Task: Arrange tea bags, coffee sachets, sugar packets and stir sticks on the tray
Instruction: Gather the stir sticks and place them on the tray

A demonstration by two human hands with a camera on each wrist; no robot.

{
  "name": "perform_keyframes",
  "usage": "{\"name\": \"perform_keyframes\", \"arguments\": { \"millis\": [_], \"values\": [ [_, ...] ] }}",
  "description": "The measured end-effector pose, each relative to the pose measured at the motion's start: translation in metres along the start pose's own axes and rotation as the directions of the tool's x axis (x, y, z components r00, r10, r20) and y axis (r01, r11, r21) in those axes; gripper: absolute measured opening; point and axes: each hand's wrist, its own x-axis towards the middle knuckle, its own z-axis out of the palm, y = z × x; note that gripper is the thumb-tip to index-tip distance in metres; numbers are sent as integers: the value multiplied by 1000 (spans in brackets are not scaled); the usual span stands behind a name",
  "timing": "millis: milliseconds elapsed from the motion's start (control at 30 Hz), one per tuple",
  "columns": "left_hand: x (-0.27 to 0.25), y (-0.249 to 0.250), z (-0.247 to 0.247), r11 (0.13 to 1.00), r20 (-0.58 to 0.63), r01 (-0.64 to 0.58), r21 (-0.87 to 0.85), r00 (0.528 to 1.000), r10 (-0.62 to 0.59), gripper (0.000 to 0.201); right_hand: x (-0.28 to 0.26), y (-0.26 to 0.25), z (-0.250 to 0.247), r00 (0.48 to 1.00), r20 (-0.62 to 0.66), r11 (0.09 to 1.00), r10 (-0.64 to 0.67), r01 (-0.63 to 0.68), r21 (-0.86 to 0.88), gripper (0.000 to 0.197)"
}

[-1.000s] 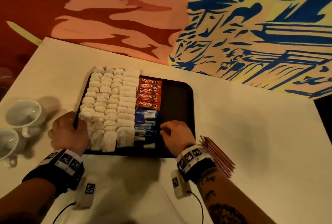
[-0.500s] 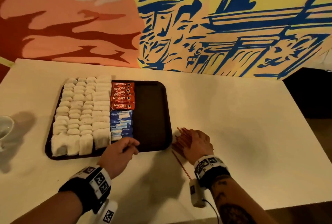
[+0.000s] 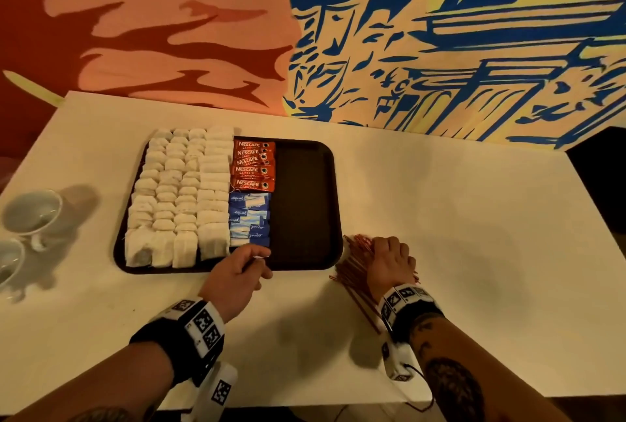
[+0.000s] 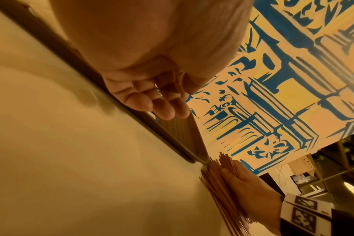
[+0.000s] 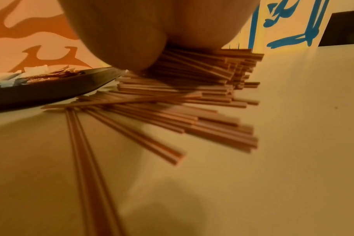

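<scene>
We are watching the right hand [image 3: 389,260], which was inside the tray [image 3: 305,205] a second ago, now pressing down on the pile of red stir sticks [image 3: 355,262] lying on the table [image 3: 474,218] at lower right of centre in the head view, just beside the tray's near right corner. The right wrist view is showing the sticks fanning out loose under the palm; whether the fingers are curling round a bundle or just lying flat we cannot tell. The left hand [image 3: 237,272] has crossed from the tray's left edge to its near rim at lower centre, and it seems to be pinching a small white-and-blue slip, probably a sugar packet [image 3: 259,256], though the view is too poor to be sure. On the tray, tea bags [image 3: 176,191] are filling the left, Nescafe sachets [image 3: 252,164] sitting upper middle, blue sugar packets [image 3: 249,215] below them. The right strip is bare. We are reading this as the switch to the last item: the sticks.
</scene>
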Motion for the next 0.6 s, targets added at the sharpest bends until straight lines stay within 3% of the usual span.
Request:
{"name": "perform_keyframes", "arguments": {
  "millis": [267,400,500,600],
  "values": [
    [3,1,-9,998,8,1,-61,1000,-1,17,-6,-8,-21,998,-44,998,46,-44,46,25],
    [7,3,-13,992,31,-20,-123,999,24,18,-7,-20,-35,989,-128,967,77,-43,251,25],
    [9,7,-17,987,45,-27,-156,998,35,20,-11,-37,-53,976,-181,849,125,-10,529,26],
    [12,21,-21,971,70,-28,-238,996,46,22,-23,-78,-87,958,-266,596,107,152,789,18]
  ]
}}
